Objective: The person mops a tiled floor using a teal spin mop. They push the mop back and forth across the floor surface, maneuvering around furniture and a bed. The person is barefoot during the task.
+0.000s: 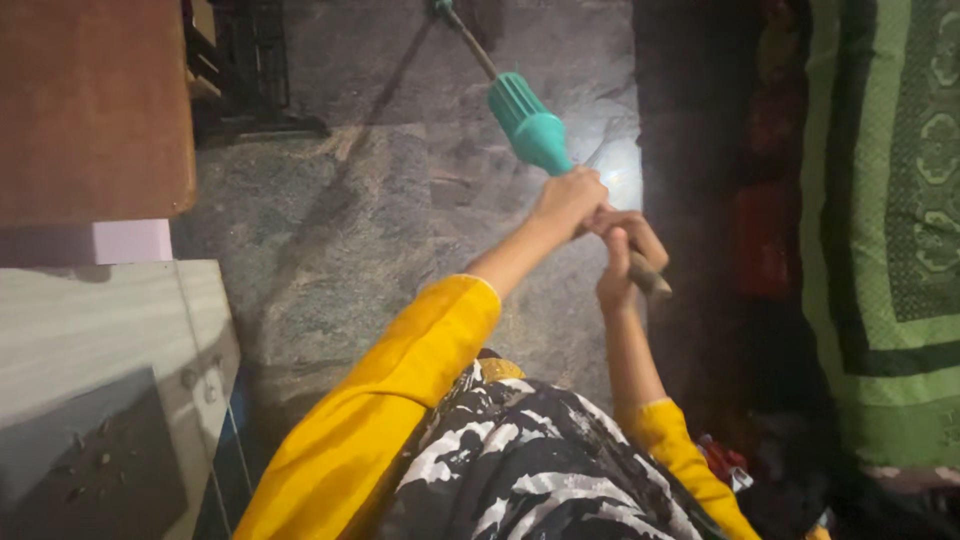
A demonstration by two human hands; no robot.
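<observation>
**Long-handled cleaning tool being gripped with 2 hands over a stone floor**

A long stick (pixel 640 272) is being held out over the floor (pixel 400 220) by both hands. The left hand (pixel 568 200) is being wrapped around the shaft just below a teal plastic collar (pixel 528 122), with its fingers closed on the stick. The right hand (pixel 622 255) is being curled around the shaft just behind the left, the 2 hands touching, and the blunt brownish butt end is being left to poke out past it. Beyond the collar a thin rod is being carried on toward the top edge of the view, where the working end is cut off and cannot be told.

Judged from the grip, the stroke is best being steered by the forward hand while the rear hand is being used as a pivot; keeping the hands a little apart would be giving more leverage, and the wrists are better being kept straight so the shaft is not being twisted.

The collar is ribbed, flared and smooth. The floor is mottled grey stone, polished enough that a bright glare is being thrown back near the hands. The sleeves (pixel 400 400) are yellow cloth. A green patterned bedcover (pixel 880 200) is lying to the right, and a brown wooden cabinet (pixel 90 100) is standing at the left.
</observation>
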